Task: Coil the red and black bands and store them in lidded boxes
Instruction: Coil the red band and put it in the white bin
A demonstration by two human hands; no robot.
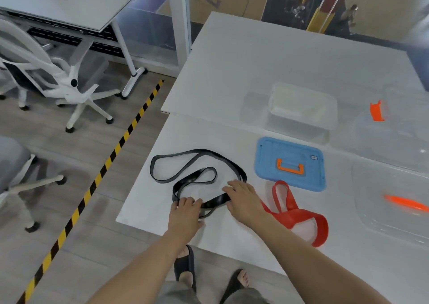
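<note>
Now | clear box [298, 128] open-topped | blue lid [290, 150] nearby | black band [204, 151] outside

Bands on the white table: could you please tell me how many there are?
2. The black band lies looped near the table's left edge, touched by the left hand and right hand; the red band lies right of it, partly under the right forearm.

On the table [232, 71], the left band [202, 150] lies beside the right band [323, 228]; beyond them lies a lid [278, 150], a box [301, 109] farther behind.
</note>
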